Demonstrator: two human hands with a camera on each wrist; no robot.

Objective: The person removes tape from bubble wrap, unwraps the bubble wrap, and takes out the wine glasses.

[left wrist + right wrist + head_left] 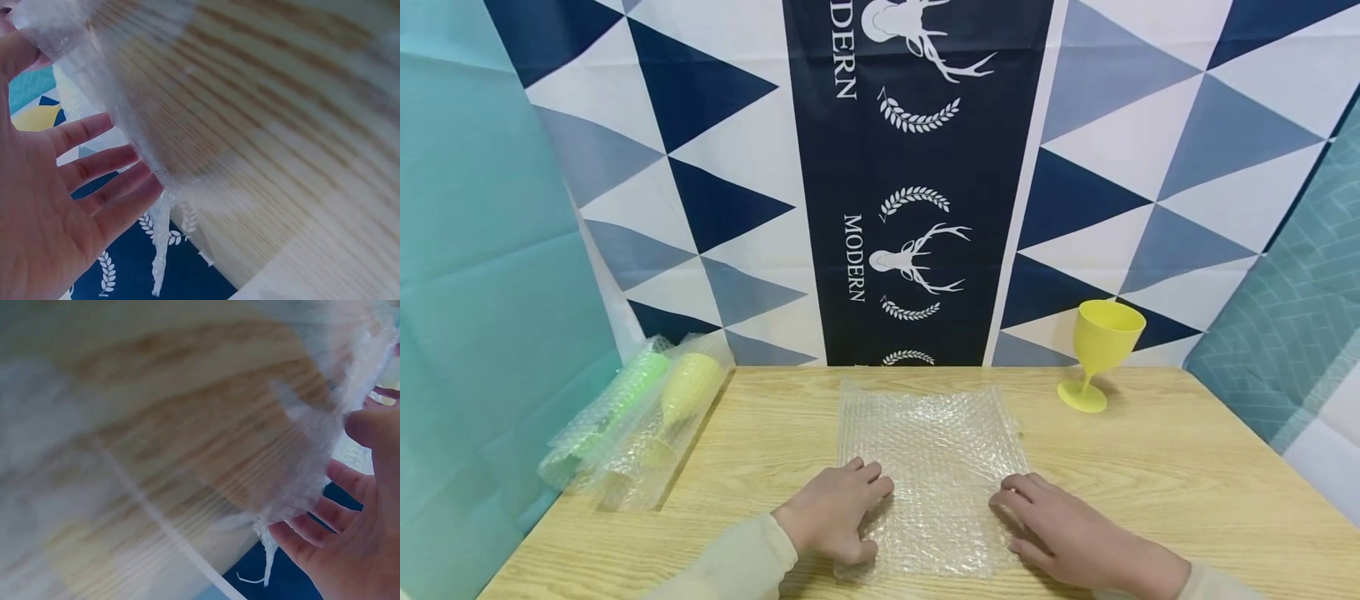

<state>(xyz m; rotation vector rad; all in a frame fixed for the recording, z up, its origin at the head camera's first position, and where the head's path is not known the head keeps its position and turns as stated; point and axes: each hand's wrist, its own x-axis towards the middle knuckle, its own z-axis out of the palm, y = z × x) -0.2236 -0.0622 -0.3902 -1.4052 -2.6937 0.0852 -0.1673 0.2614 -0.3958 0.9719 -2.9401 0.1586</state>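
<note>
1. Passing room runs across the table [767, 437] between the bubble wrap [936, 467] and the wrapped cups [688, 387].
2. The left hand [842, 508] blocks its near end.
3. The yellow cup [1107, 333] obstructs the right rear; the patterned cloth [917, 167] bounds the back.

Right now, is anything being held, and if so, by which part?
Nothing looks gripped: the left hand and right hand rest at the side edges of the flat bubble wrap.

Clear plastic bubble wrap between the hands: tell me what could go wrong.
The clear plastic bubble wrap, unfastened between the left hand and right hand, might slide or crumple. The yellow stemmed goblet, upright on its round foot, could topple if knocked. The bubble-wrapped green item lies at the left edge of the light wooden table and might slip off.
</note>
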